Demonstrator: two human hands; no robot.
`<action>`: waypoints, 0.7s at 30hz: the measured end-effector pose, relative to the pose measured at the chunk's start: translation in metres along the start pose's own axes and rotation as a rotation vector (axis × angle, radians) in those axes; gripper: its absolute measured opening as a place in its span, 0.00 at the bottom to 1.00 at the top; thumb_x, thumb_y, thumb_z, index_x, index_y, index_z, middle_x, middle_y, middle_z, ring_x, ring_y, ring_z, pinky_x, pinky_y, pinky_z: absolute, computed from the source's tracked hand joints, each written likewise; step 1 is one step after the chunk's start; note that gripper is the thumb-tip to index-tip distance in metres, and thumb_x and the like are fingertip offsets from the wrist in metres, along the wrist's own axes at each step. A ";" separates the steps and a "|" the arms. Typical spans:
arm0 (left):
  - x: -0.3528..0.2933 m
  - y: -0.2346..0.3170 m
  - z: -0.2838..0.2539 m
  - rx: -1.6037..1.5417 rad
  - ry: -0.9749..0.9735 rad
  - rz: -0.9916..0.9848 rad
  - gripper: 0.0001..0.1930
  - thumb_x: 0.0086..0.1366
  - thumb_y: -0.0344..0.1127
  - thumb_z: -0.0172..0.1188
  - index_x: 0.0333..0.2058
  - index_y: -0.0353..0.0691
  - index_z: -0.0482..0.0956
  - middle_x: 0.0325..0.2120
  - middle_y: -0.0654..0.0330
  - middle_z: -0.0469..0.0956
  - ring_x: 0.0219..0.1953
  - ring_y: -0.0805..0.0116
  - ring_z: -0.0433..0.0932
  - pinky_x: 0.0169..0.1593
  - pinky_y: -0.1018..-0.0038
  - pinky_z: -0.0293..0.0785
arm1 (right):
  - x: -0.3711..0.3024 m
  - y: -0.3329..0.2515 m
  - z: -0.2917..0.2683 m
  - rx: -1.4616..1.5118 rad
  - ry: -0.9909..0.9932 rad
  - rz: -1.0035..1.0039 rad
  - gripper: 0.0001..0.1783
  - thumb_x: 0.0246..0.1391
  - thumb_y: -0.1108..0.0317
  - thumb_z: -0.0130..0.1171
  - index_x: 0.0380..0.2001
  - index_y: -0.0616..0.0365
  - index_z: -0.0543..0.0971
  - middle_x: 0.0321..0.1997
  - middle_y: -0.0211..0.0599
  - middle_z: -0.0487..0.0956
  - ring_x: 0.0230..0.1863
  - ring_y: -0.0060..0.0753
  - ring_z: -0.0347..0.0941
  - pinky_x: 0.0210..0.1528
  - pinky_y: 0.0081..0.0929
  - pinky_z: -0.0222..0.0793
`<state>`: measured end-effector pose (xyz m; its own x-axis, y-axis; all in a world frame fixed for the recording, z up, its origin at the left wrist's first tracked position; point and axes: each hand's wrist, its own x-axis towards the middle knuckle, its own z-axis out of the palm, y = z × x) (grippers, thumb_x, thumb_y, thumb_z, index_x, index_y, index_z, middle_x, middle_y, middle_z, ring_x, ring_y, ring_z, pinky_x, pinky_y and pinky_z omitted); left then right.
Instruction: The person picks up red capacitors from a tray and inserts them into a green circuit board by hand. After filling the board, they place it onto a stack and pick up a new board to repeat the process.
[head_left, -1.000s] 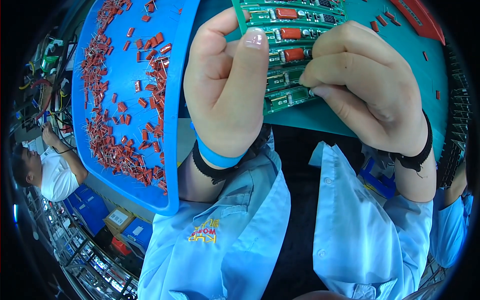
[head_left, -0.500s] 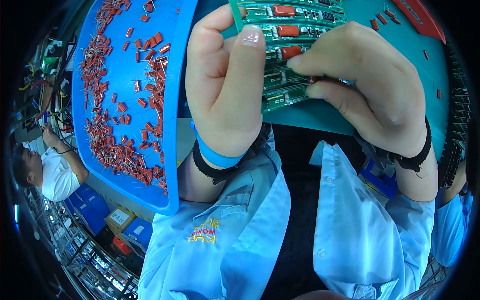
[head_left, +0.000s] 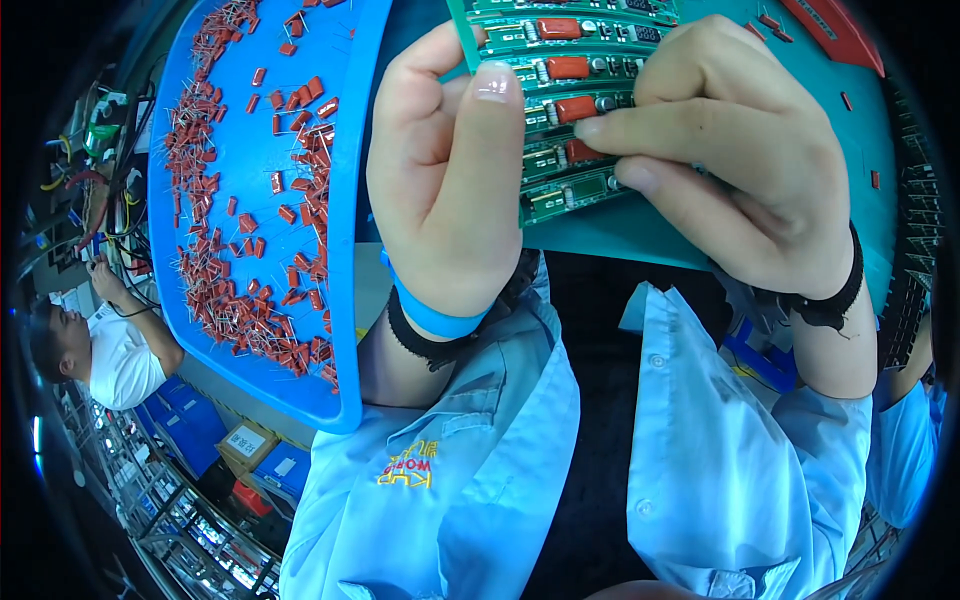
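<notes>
My left hand (head_left: pixel 445 170) grips the left edge of a green circuit board panel (head_left: pixel 540 205), its thumb lying on top. Several strips make up the panel, and red film capacitors sit in a column on them, such as one capacitor (head_left: pixel 568 68). On the strip second from the near end is another red capacitor (head_left: pixel 580 151). My right hand (head_left: pixel 740 150) is closed at it, with the index fingertip at its upper edge and the thumb just to its right. The nearest strip shows no red capacitor. My thumb and fingers hide part of the panel's right side.
At left stands a blue tray (head_left: pixel 345 300) with many loose red capacitors (head_left: pixel 245 310). More capacitors lie on the green mat (head_left: pixel 850 150), near a red box (head_left: pixel 835 35). Dark racked boards (head_left: pixel 915 200) line the right edge. A person (head_left: pixel 120 350) sits far left.
My right index finger has slid slightly left and down, my thumb slightly up. The capacitor at its tips now lies flat and shows more plainly on its strip. The panel has shifted slightly left.
</notes>
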<state>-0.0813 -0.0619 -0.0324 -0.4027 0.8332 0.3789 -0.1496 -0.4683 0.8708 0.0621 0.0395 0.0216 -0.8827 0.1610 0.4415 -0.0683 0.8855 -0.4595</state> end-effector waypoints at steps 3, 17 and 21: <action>0.002 -0.002 0.003 -0.057 0.000 -0.002 0.15 0.66 0.31 0.44 0.48 0.27 0.65 0.38 0.50 0.76 0.37 0.69 0.78 0.41 0.76 0.75 | -0.001 0.003 -0.008 -0.002 -0.055 -0.056 0.13 0.39 0.74 0.61 0.33 0.59 0.79 0.26 0.32 0.69 0.29 0.30 0.66 0.31 0.22 0.59; 0.017 -0.005 0.020 -0.125 0.019 0.015 0.16 0.66 0.30 0.42 0.49 0.27 0.64 0.42 0.50 0.74 0.42 0.68 0.76 0.45 0.73 0.73 | 0.001 0.029 -0.069 -0.408 0.050 0.921 0.13 0.41 0.71 0.63 0.31 0.68 0.77 0.26 0.45 0.75 0.27 0.35 0.72 0.30 0.26 0.68; 0.017 -0.004 0.026 -0.107 0.023 0.056 0.15 0.66 0.30 0.42 0.49 0.27 0.64 0.42 0.49 0.73 0.42 0.68 0.76 0.45 0.73 0.73 | -0.003 0.028 -0.069 -0.340 -0.015 0.892 0.11 0.41 0.72 0.63 0.29 0.68 0.76 0.25 0.45 0.75 0.26 0.37 0.73 0.29 0.27 0.69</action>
<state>-0.0642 -0.0377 -0.0217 -0.4332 0.7988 0.4175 -0.2218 -0.5434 0.8096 0.0948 0.0933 0.0605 -0.5499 0.8348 0.0257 0.7697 0.5185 -0.3725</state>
